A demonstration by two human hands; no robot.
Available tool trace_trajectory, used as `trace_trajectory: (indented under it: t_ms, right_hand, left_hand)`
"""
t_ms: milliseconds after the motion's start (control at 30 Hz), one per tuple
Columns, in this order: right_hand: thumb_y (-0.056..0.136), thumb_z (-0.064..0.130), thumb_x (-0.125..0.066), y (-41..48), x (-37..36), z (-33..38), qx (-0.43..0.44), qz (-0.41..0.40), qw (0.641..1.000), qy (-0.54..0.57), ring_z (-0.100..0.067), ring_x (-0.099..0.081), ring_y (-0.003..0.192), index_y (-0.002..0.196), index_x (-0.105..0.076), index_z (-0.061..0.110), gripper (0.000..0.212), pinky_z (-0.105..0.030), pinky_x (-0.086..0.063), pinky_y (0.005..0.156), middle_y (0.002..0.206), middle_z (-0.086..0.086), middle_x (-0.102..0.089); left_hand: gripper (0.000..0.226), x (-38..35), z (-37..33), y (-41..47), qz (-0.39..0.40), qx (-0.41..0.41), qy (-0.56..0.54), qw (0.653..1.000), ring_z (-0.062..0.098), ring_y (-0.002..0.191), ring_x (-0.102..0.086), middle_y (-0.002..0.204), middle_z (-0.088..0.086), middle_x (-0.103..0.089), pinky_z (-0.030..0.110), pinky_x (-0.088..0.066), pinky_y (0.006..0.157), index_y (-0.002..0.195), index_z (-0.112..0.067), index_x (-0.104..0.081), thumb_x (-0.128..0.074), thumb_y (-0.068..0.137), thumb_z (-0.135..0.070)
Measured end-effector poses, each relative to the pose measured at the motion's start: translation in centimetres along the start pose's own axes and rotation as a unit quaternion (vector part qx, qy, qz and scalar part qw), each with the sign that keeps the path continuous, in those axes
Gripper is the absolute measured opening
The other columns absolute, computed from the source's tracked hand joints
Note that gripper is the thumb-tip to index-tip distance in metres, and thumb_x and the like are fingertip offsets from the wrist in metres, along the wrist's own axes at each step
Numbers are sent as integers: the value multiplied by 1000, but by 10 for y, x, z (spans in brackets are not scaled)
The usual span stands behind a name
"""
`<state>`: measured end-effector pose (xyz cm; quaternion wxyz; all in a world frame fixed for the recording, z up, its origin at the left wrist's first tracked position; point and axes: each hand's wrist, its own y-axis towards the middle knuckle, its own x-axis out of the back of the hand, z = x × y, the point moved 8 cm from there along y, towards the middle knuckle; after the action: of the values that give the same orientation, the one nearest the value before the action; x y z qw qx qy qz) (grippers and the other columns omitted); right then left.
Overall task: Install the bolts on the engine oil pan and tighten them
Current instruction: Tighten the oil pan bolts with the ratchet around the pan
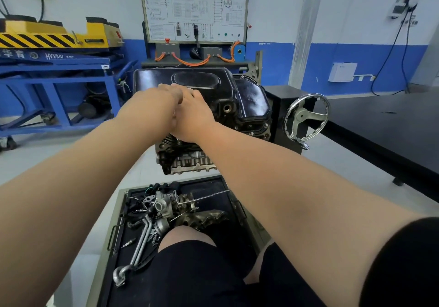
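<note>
Head view, single moment. Engine [190,162] sits upside down on its stand, black oil pan [209,86] on top, facing up. The pan's open drain hole [226,108] shows on the near right side. Both arms reach forward over the pan. Left hand [158,101] and right hand [193,114] meet at the pan's near left part, touching each other, with the left partly over the right. Only the backs of the hands and the knuckles face the camera. Fingertips of both are hidden, so cannot tell whether they are closed, open, or pinching anything. No bolt can be made out under the hands. A chrome handwheel [306,116] is on the stand just to the right of the engine. Below the engine, a black tray [211,186] holds loose parts: a turbocharger [164,205], a bent metal pipe [140,247], a thin rod, small fittings. The person's knee in dark shorts overlaps the tray's near end. Blue lift cart [59,69] with a yellow striped block stands at left. A wiring training board [193,7] is behind the engine. A black table [380,121] is at right.
</note>
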<state>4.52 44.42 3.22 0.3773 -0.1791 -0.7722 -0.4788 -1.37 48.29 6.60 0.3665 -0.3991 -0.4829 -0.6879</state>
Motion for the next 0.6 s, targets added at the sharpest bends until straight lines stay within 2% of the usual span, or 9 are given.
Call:
trace_trajectory:
  t_ms: [100,167,233,300,400,433,467,533,600]
  right_hand:
    - [88,51,-43,0,1,-1,-21,0,999,32,-14,-16,141,149,-27,21,69,-33,-8,111,155,6,-25]
    - [91,47,-41,0,2,0,-22,1,999,25,-14,-15,142,150,-24,21,67,-32,-7,111,155,7,-23]
    - [93,40,-39,-1,3,1,-16,4,1000,12,-15,-15,142,150,-22,19,64,-32,-9,112,156,5,-22]
    - [92,38,-39,-2,4,2,-11,4,1000,2,-16,-16,142,149,-23,18,63,-34,-12,111,155,3,-23]
    - [90,39,-42,-4,5,4,-3,13,1000,16,-18,-14,143,149,-23,20,65,-36,-12,113,157,2,-19]
    - [89,41,-43,-4,5,3,1,18,999,26,-19,-13,144,149,-22,20,67,-36,-12,113,158,2,-18]
    - [89,42,-43,-5,6,3,3,20,999,28,-19,-13,144,150,-22,20,68,-36,-11,113,158,2,-18]
    - [89,42,-44,-5,7,2,2,14,1000,21,-18,-15,143,150,-22,20,68,-35,-11,113,157,3,-20]
    - [89,46,-45,-5,7,2,-3,10,1000,24,-17,-17,143,149,-25,19,69,-35,-11,113,156,4,-23]
  left_hand:
    - [49,0,-10,-7,-25,-130,163,978,27,114,-53,130,8,-51,35,-38,98,129,-16,-43,-61,84,-6]
    - [45,-3,-10,-10,-59,-174,175,967,25,110,-54,123,5,-55,34,-37,95,124,-17,-47,-61,84,-5]
    - [34,-3,-1,-7,-77,-134,107,982,30,100,-56,117,7,-56,38,-43,88,122,-15,-49,-57,89,-13]
    - [33,-1,17,-3,-64,-12,7,998,34,91,-57,107,11,-55,41,-49,78,120,-11,-50,-51,93,-30]
    - [38,-7,25,-4,-24,93,-31,995,30,72,-51,73,10,-46,39,-48,65,91,-8,-53,-42,93,-45]
    - [38,-10,23,-2,-15,101,-47,994,30,71,-50,68,9,-42,40,-47,65,86,-7,-53,-42,94,-43]
    - [35,-12,20,0,3,101,-45,994,31,74,-51,68,9,-42,41,-47,69,89,-6,-55,-43,95,-38]
    - [27,-12,13,5,45,68,13,997,29,82,-52,77,8,-47,43,-47,82,105,-7,-58,-47,95,-30]
    - [18,-8,9,4,52,10,103,993,24,90,-54,93,2,-55,41,-40,94,107,-18,-58,-57,90,-23]
